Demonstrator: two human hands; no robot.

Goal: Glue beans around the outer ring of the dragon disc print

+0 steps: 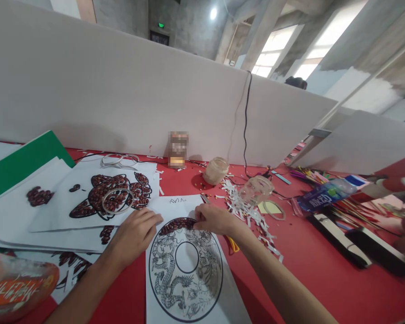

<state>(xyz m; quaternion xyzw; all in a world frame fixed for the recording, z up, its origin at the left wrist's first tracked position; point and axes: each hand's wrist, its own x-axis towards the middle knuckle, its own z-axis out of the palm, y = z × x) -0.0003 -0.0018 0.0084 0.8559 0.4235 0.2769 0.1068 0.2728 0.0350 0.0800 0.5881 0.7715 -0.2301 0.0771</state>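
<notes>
A sheet of paper (162, 292) lies in front of me, printed with a ring-shaped dragon pattern (170, 270). Dark red beans (177, 225) fill the top stretch of the ring. My left hand (138, 231) rests at the paper's left edge, fingers laid down and slightly bent, holding nothing visible. Over the ring's upper right my right hand (211, 218) has thumb and fingers pinched together beside the beans. Whatever lies between those fingertips is hidden. To the left, another sheet carries a bean-covered picture (111, 193) with a tape roll (118, 201) on top.
Two glass jars (216, 171) (256, 190) stand behind, among paper shreds (246, 211). Yellow-handled scissors (234, 244) lie partly under my right arm. A plastic bottle (337, 189) is at right, an orange-labelled jar (20, 288) at near left. A white partition (121, 90) borders the red table.
</notes>
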